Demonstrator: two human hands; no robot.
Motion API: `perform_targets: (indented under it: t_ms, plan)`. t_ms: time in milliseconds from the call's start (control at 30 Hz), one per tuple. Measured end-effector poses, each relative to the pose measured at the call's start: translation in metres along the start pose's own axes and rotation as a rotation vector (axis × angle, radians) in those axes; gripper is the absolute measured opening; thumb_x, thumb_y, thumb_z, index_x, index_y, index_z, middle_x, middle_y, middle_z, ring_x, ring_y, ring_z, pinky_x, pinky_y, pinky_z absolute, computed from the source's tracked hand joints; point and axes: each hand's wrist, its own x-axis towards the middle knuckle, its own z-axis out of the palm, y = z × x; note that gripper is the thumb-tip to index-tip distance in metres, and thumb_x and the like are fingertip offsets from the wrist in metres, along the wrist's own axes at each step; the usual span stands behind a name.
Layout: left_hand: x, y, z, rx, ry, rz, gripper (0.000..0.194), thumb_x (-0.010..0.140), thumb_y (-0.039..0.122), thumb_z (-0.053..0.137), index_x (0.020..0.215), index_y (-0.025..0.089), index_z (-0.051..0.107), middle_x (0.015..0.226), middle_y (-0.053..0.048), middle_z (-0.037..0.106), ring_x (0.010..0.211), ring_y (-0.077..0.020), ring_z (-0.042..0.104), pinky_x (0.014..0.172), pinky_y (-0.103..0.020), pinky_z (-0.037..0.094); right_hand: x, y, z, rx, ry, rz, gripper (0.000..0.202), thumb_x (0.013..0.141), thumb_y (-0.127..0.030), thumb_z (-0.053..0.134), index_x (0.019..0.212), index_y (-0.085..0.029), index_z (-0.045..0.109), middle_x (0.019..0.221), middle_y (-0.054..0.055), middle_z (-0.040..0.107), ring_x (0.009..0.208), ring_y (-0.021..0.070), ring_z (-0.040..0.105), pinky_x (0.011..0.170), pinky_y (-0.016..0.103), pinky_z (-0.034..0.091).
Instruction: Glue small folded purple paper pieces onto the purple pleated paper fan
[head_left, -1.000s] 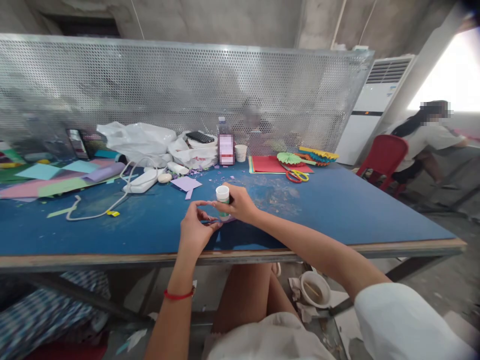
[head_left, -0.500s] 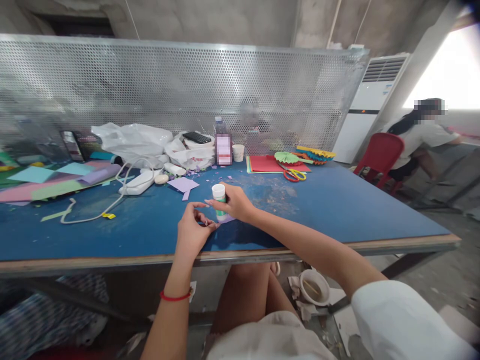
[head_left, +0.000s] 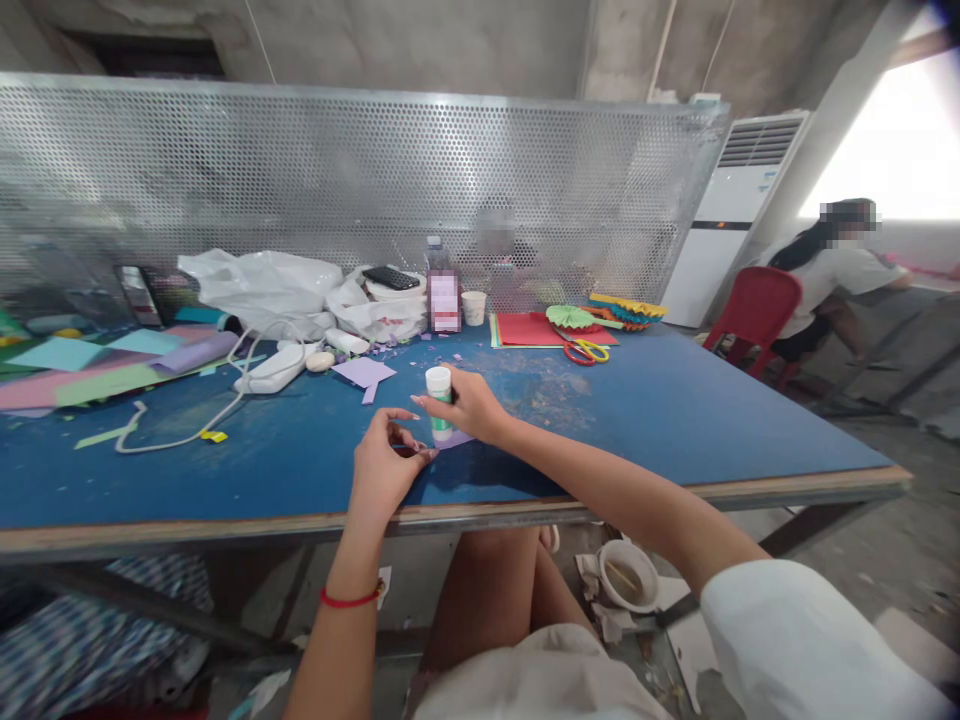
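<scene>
My right hand (head_left: 474,404) is wrapped round a white and green glue stick (head_left: 439,402), which stands upright with its lower end on a small purple paper piece (head_left: 454,441) near the table's front edge. Just left of it, my left hand (head_left: 388,455) rests on the table, thumb and a fingertip pressed together at the left end of that purple paper. A purple paper with a narrow strip (head_left: 365,373) lies beyond my left hand. Red and yellow scissors (head_left: 586,351) lie farther back on the right.
On the blue table (head_left: 675,410) are a white power strip (head_left: 274,368) with its cable, coloured papers (head_left: 112,365), white bags (head_left: 262,285), a bottle (head_left: 444,295), a paper cup (head_left: 474,307), red sheets (head_left: 517,329) and folded paper fans (head_left: 626,309). A person (head_left: 832,270) sits at the right.
The view has shifted slightly. Both hands keep nearly the same pose, with the glue stick still upright on the purple paper.
</scene>
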Motion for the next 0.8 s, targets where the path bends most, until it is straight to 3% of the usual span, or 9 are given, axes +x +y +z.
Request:
perform_targets:
  t_ms: [233,433,633,800]
  plan:
    - [-0.001,-0.003,0.002,0.02,-0.003,0.024,0.053,0.054,0.033,0.081,0.099,0.024,0.055,0.065,0.009,0.054,0.074,-0.0209,0.071,0.077,-0.035,0.058,-0.001,0.001,-0.001,-0.007,0.016,0.008,0.036,0.085,-0.05,0.064,0.076,-0.021,0.045,0.066,-0.006,0.048,0.062,0.0097,0.04,0.06,0.024,0.028]
    - [-0.002,0.002,0.0,0.106,-0.007,0.051,0.054,0.057,0.026,0.083,0.1,0.026,0.05,0.094,-0.002,0.076,0.106,-0.0283,0.073,0.099,-0.044,0.053,-0.004,0.001,-0.006,-0.016,0.038,0.015,0.032,0.085,-0.045,0.062,0.075,-0.022,0.043,0.067,-0.005,0.048,0.063,0.01,0.04,0.061,0.024,0.029]
    - [-0.004,0.008,-0.001,0.154,-0.094,0.042,0.051,0.064,0.027,0.084,0.103,0.028,0.051,0.094,-0.003,0.082,0.114,-0.0313,0.072,0.101,-0.046,0.051,-0.007,0.002,-0.008,-0.04,0.071,0.039,0.031,0.084,-0.044,0.061,0.074,-0.022,0.042,0.065,-0.005,0.047,0.061,0.0099,0.038,0.06,0.024,0.03]
    - [-0.004,0.011,0.001,0.161,-0.08,0.044,0.049,0.065,0.029,0.084,0.101,0.028,0.05,0.086,-0.003,0.081,0.111,-0.0315,0.074,0.097,-0.043,0.052,-0.009,0.002,-0.009,-0.057,0.105,0.042,0.03,0.082,-0.042,0.061,0.071,-0.022,0.041,0.063,-0.005,0.048,0.06,0.0096,0.037,0.06,0.024,0.031]
